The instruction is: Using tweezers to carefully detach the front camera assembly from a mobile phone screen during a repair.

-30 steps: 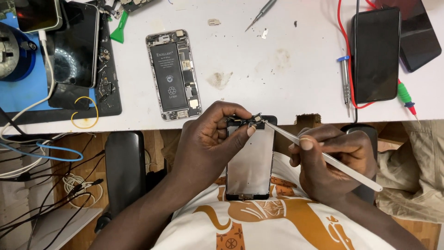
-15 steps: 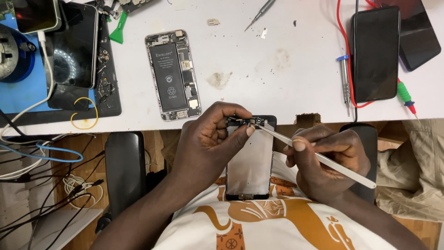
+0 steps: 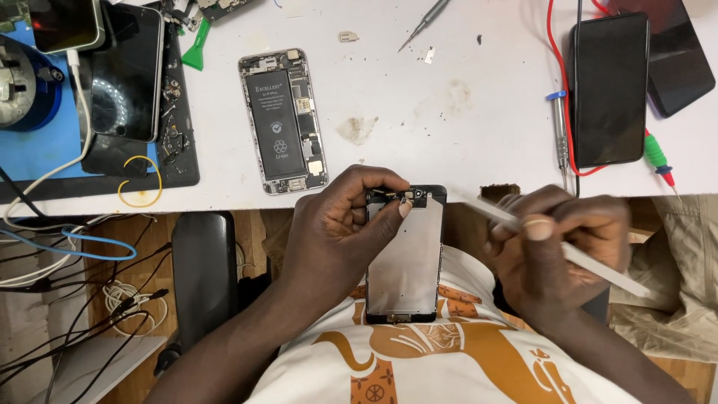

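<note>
Right hand (image 3: 557, 251) gripping white stick (image 3: 568, 254), tip now drawn off toward 3 o'clock — left hand (image 3: 340, 236) pinching screen panel (image 3: 404, 258), black battery label (image 3: 275, 123) at 11 o'clock.

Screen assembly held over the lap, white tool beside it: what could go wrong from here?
1. The screen assembly is held by the left hand alone, off the table edge; a slip could drop it onto the lap or floor.
2. The white tool in the right hand points at the small parts at the assembly's top; a jab could tear or scratch them.
3. The opened phone body lies exposed near loose bits, which might stray inside.
</note>
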